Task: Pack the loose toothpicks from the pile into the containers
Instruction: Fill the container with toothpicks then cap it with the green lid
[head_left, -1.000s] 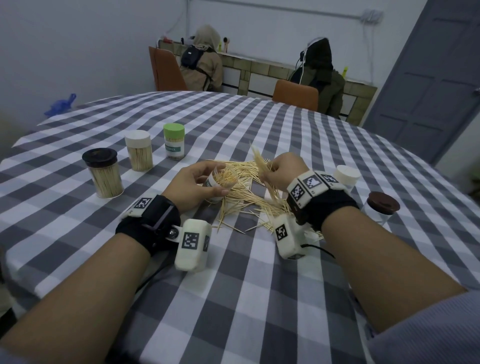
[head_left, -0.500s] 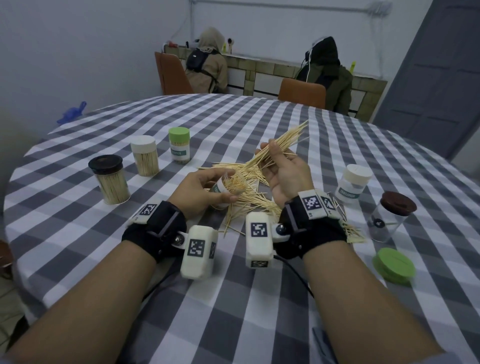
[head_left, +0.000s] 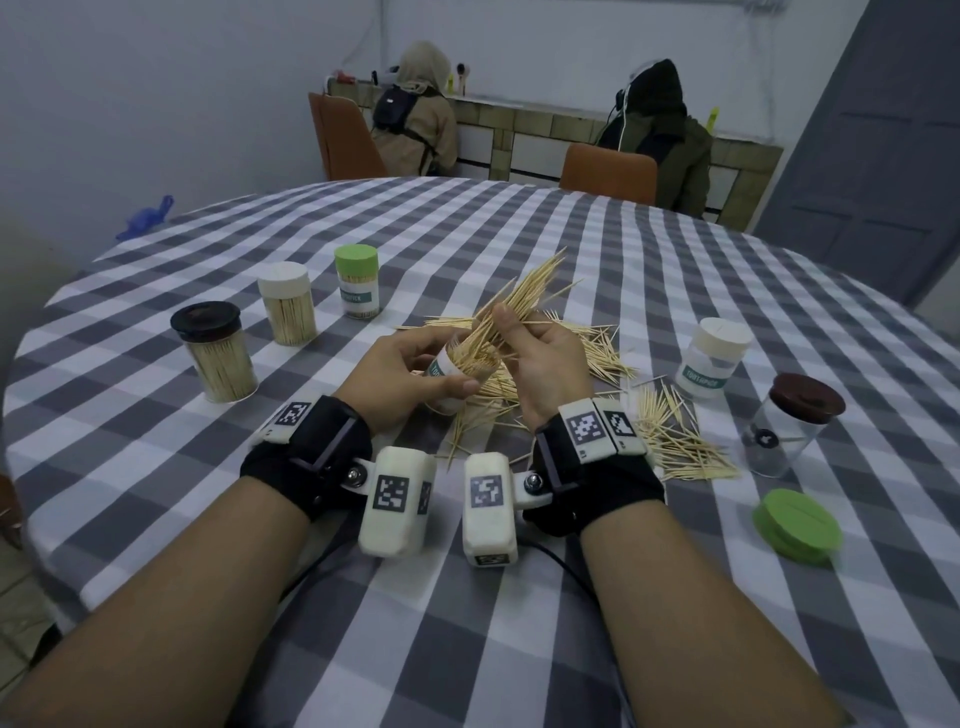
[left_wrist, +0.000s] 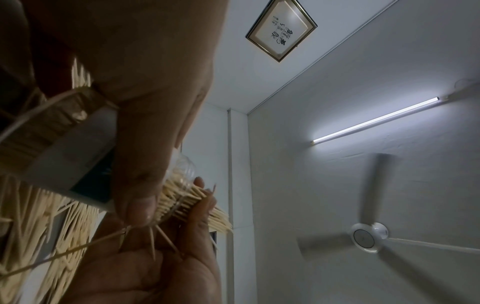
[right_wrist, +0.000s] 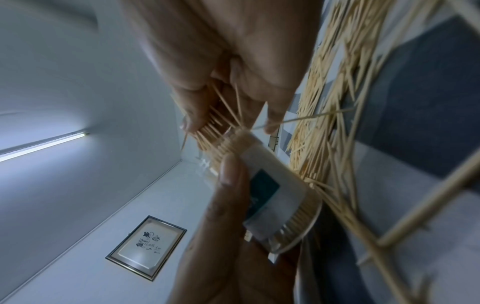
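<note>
bench (head_left: 322, 597): checked cloth, toothpick pile (head_left: 597, 358) lying at 1 o'clock of the hands | left hand (head_left: 400, 371) is gripping open toothpick container (head_left: 452, 371), tilted toward 1 o'clock | right hand (head_left: 540, 364) is pinching toothpick bundle (head_left: 511, 306), feeding its ends into the mouth | advice: keep sticks parallel, slide along the tilt, loosen the grip gradually.

Toothpicks (head_left: 524, 291): pale bare wood, matt. Open container (head_left: 451, 370): clear glossy plastic, paper label. Surface (head_left: 519, 218) cover: woven checked cloth, matt. Brown-lidded jar (head_left: 784, 441): transparent, glossy; plastic or glass cannot be told. Loose green lid (head_left: 797, 525): matt plastic. Wrist straps (head_left: 317, 452): black fabric.
</note>
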